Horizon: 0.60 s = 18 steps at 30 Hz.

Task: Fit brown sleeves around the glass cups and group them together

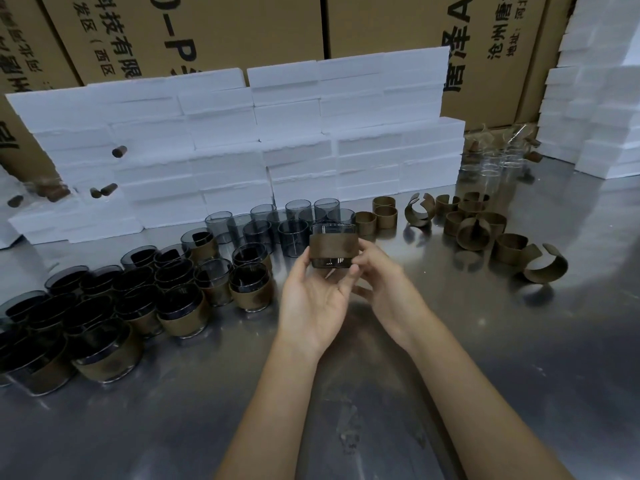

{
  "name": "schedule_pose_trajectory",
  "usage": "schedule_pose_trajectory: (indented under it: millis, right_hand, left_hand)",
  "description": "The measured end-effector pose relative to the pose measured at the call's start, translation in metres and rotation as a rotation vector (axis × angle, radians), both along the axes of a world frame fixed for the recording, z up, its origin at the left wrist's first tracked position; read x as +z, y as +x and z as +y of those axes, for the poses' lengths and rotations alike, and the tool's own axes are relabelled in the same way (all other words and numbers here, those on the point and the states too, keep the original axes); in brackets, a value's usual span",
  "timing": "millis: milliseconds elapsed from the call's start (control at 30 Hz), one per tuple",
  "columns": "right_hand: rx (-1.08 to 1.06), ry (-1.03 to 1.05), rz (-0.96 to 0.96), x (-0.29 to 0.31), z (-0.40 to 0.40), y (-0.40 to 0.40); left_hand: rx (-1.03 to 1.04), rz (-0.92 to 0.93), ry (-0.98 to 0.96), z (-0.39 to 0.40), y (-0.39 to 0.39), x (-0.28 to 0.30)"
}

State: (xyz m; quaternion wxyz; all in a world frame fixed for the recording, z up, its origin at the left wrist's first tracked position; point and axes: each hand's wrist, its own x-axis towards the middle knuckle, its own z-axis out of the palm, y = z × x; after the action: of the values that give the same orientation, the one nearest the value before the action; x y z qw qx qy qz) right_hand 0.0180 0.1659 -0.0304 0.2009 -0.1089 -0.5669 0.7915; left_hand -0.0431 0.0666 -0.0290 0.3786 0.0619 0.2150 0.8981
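Because the steel table (485, 341) serves as a sorting line, its contents lie in zones: white foam blocks (242, 133) are walled up at twelve o'clock, apparently as packing stock kept out of the way. Finished sleeved cups (180, 317) crowd together at nine o'clock, grouped as the task asks. Bare smoked-glass cups (292, 237) wait at eleven, and loose brown sleeves (474, 233) lie at two o'clock, both within reach. At centre, lifted off the table, is the glass cup (330, 249) with its sleeve (330, 247) wrapped round it. The left hand (311, 299) cradles and grips it from below; the right hand (377, 271) pinches its side, probably seating the sleeve.
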Motion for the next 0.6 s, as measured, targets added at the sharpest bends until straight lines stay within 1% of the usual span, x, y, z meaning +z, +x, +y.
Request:
schedule_pose_trajectory:
  millis: [100, 167, 233, 333, 367, 400, 433, 500, 600]
  right_hand:
    - [-0.036, 0.113, -0.029, -0.001, -0.004, -0.001]
    - [-0.034, 0.172, -0.021, -0.002, -0.005, -0.001]
    - [-0.053, 0.189, -0.016, -0.003, -0.005, -0.001]
    - [-0.112, 0.201, -0.029, -0.005, -0.001, -0.003]
    - [-0.134, 0.223, -0.048, -0.006, -0.001, -0.004]
    - [-0.152, 0.256, -0.072, -0.008, -0.001, -0.006]
    - [-0.168, 0.31, -0.091, -0.011, -0.002, -0.007]
    - [-0.194, 0.481, -0.117, -0.018, -0.003, -0.009]
    - [-0.195, 0.681, -0.15, -0.026, -0.003, -0.008]
  left_hand:
    - [0.03, 0.028, -0.052, 0.002, -0.003, -0.005]
    - [0.052, 0.092, -0.137, 0.004, -0.005, -0.009]
    - [0.148, 0.222, -0.325, 0.007, -0.007, -0.012]
    - [0.41, 0.474, -0.723, 0.009, -0.01, -0.016]
    - [0.459, 0.556, -0.816, 0.008, -0.009, -0.016]
    - [0.467, 0.614, -0.859, 0.007, -0.008, -0.016]
    - [0.443, 0.654, -0.869, 0.005, -0.007, -0.015]
    - [0.401, 0.722, -0.877, 0.003, -0.004, -0.015]
    - [0.434, 0.819, -1.042, 0.004, -0.006, -0.017]
